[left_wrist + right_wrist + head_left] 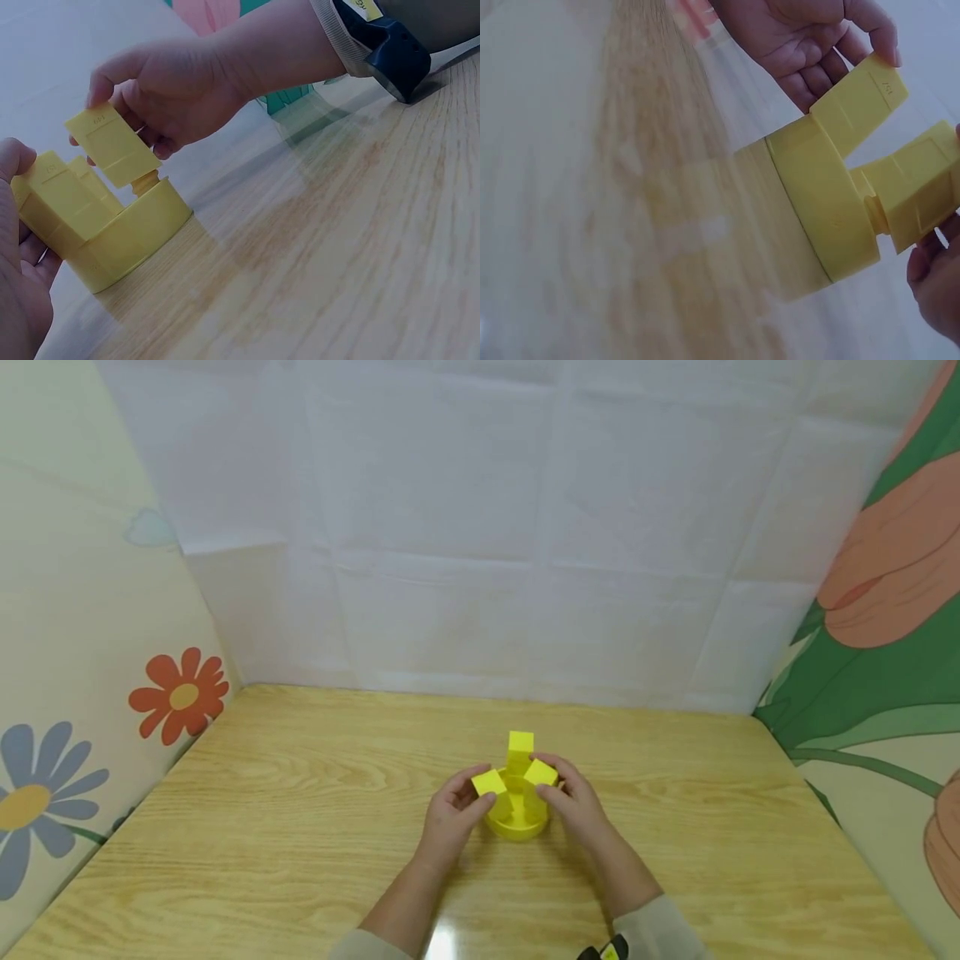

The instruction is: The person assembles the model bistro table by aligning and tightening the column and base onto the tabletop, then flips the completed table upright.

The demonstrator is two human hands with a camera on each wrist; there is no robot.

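A round yellow plastic base [517,833] stands on the wooden table, with three upright yellow blocks around its rim. My left hand [447,820] grips the left block [490,782] between thumb and fingers; its lower end meets the base. On the other side, my right hand [583,806] pinches the right block [541,772]. In the right wrist view this right block [922,184] sits slightly above the base wall, with a narrow notched neck [877,214] between them. At the back, a third block [521,745] rises from the base, untouched by either hand.
The wooden table [300,810] extends around the base on all sides. A white cloth backdrop [465,543] hangs behind it. Floral-printed panels flank the table, with a red flower [182,695] on the left and large green leaves [885,693] on the right.
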